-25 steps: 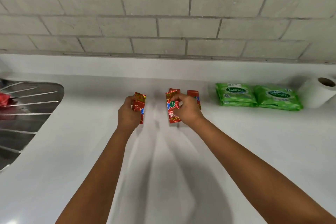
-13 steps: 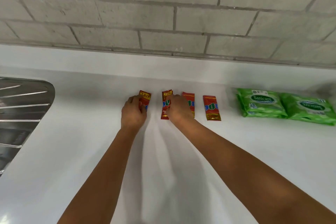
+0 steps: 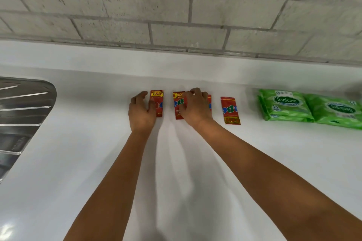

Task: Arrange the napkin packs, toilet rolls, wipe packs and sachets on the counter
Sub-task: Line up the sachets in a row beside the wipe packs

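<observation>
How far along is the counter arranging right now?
Done: two green wipe packs lie side by side at the right, and one red sachet sits flat, apart from both hands. In hand: the left hand rests on the leftmost sachet; the right hand covers two more, completing a row of four. Left: napkin packs and toilet rolls are out of view.

In front of me a wall of grey concrete blocks (image 3: 176,11) rises above a white upstand. The white tabletop (image 3: 78,162) is glossy, and a ribbed steel drainboard (image 3: 21,111) sits at my left.
</observation>
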A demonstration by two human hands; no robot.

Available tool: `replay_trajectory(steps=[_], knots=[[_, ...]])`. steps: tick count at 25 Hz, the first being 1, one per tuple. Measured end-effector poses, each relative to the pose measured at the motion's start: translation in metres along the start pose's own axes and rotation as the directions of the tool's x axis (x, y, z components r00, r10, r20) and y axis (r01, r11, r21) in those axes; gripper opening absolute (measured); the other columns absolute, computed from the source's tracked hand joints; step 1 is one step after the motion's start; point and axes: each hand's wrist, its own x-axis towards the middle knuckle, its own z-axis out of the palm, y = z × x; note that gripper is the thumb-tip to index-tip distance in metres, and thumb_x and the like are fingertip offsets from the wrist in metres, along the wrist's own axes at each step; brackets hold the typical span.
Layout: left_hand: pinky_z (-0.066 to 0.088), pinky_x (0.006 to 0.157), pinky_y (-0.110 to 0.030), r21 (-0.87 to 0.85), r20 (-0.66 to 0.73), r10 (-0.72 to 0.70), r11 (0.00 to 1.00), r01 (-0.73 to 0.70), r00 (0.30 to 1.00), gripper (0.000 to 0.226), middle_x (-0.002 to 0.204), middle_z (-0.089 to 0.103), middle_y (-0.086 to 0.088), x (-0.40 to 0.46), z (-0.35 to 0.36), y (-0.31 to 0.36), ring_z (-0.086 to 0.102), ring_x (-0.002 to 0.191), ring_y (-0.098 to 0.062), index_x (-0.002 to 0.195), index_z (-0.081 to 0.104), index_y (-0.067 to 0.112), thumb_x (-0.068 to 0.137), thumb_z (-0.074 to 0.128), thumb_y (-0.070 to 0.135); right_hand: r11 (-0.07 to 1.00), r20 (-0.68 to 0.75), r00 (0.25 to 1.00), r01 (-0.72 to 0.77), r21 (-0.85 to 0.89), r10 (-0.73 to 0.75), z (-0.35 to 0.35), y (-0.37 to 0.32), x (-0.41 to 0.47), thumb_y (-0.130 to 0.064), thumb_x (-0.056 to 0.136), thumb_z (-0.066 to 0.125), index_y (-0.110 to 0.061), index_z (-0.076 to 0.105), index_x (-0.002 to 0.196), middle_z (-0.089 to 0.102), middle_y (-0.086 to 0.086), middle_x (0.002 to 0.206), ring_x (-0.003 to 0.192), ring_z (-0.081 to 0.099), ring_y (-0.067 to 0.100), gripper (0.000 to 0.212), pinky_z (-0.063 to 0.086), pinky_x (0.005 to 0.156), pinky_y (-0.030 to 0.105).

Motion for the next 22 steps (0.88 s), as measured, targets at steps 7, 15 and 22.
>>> replay_trajectory(steps=[7, 15, 22], knots=[[0.046, 0.077, -0.019, -0.146, 0.174, 0.096, 0.987, -0.071, 0.980, 0.033, 0.126, 0.055, -0.005, -0.058, -0.017, 0.088, 0.061, 0.097, -0.021, 0.120, 0.059, 0.018, 0.087, 0.055, 0.015, 0.968, -0.119, 0.993, 0.009, 0.252, 0.022, -0.072, 0.056, -0.040, -0.007, 0.085, 0.050, -0.012, 0.059, 0.115, 0.053, 0.009, 0.122, 0.116, 0.048, 0.027, 0.032, 0.045, 0.092, 0.030], [0.050, 0.085, -0.032, -0.227, 0.442, 0.371, 0.927, -0.298, 0.817, 0.029, 0.113, 0.060, -0.005, -0.155, 0.044, 0.202, 0.057, 0.082, -0.022, 0.113, 0.062, 0.017, 0.085, 0.058, 0.013, 0.955, -0.368, 0.913, -0.072, 0.287, 0.179, -0.167, 0.183, -0.129, -0.005, 0.082, 0.058, -0.003, 0.064, 0.110, 0.060, 0.019, 0.115, 0.102, 0.058, 0.032, 0.029, 0.040, 0.086, 0.022], [0.042, 0.072, -0.024, -0.269, 0.572, 0.511, 0.855, -0.443, 0.641, 0.028, 0.103, 0.053, 0.006, -0.266, 0.135, 0.290, 0.048, 0.068, -0.010, 0.114, 0.061, 0.016, 0.087, 0.060, 0.016, 0.875, -0.450, 0.759, -0.334, 0.350, 0.471, -0.236, 0.362, -0.250, -0.006, 0.084, 0.055, -0.005, 0.063, 0.108, 0.060, 0.015, 0.111, 0.077, 0.048, 0.018, 0.025, 0.037, 0.075, 0.022]])
